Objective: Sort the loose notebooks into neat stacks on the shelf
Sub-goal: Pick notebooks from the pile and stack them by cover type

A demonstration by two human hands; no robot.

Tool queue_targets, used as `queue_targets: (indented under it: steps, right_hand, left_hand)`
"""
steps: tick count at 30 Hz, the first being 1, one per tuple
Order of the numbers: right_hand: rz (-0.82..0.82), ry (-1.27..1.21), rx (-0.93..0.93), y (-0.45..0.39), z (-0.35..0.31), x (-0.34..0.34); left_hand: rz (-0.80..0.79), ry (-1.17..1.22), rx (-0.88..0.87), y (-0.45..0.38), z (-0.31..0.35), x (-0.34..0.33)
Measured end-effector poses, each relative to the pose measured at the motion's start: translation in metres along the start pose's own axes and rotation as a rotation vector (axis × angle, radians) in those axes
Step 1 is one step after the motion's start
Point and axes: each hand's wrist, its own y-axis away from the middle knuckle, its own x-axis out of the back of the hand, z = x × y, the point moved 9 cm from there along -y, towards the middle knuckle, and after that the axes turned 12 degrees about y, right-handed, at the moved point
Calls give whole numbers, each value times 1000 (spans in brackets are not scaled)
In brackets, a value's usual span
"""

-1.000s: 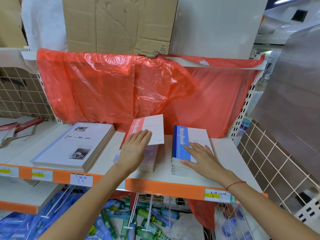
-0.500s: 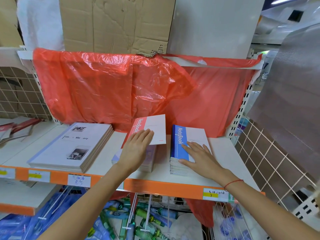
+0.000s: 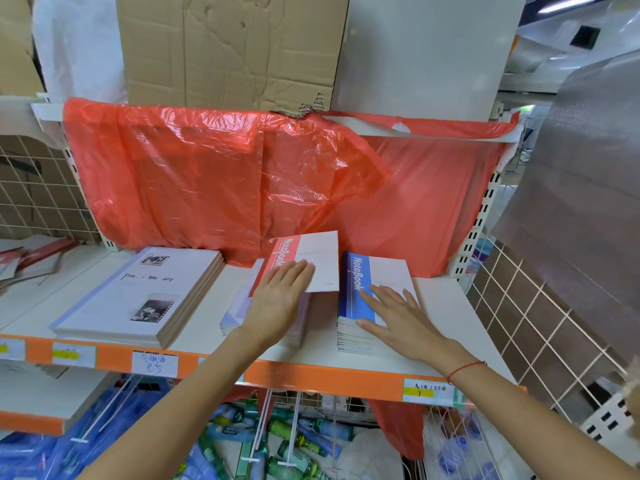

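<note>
A red-and-white notebook (image 3: 311, 258) lies tilted on top of a pale stack (image 3: 235, 313) in the middle of the white shelf (image 3: 450, 327). My left hand (image 3: 280, 296) lies flat on it with straight fingers. To the right stands a stack of blue-and-white notebooks (image 3: 356, 282); my right hand (image 3: 394, 317) presses flat on its top, fingers spread. A stack of larger white notebooks (image 3: 145, 292) with photos on the cover sits at the left.
Red plastic sheeting (image 3: 242, 181) hangs behind the shelf, with cardboard (image 3: 225, 46) above. A wire grid panel (image 3: 540, 327) closes the right side. More red books (image 3: 38, 254) lie far left. Bottles and blue packs (image 3: 277, 441) fill the bin below the orange shelf edge (image 3: 311, 375).
</note>
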Motion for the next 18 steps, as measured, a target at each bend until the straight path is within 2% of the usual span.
queue_targets:
  steps: [4,8,12,18]
  right_hand:
    - [65,-32,-51,10,27,20]
    - [94,-12,-204,26,83,28]
    - [127,16,-333,43,126,26]
    - [153,-54,-370,58,126,23]
  left_hand:
    - [34,25,-124,-12,23,-5]
    - [-40,-1,-187,-34,58,-24]
    - [-218,-45,-200,-45,89,-62]
    - [-632,26,-101,-27,90,-100]
